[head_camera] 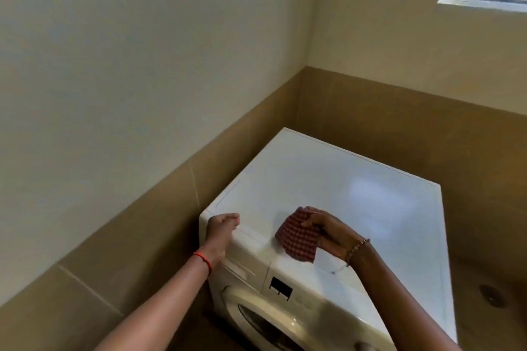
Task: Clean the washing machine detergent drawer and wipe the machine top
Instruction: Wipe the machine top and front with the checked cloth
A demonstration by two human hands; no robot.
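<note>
Wiping step in hand, by the look of it. Right hand [328,229] pinching a red checked cloth [298,238], fingers [309,218] clamped on its upper edge, the cloth hanging down and touching the machine top [356,194] near the front edge. Left hand [221,226] resting on the front left corner of the washing machine [285,279], fingers curled loosely together over the edge, gripping nothing but the machine itself, seemingly to steady. Detergent drawer [242,261] just below that hand, on the front panel, shut flush. Top surface white and glossy, no obvious dirt visible from here.

Next, probably: flattening the cloth under the palm and sweeping it from the front edge toward the back wall, covering the far corners. Drawer likely calling for the left hand to drop down and pull it open; whether already cleaned, impossible to tell.
</note>
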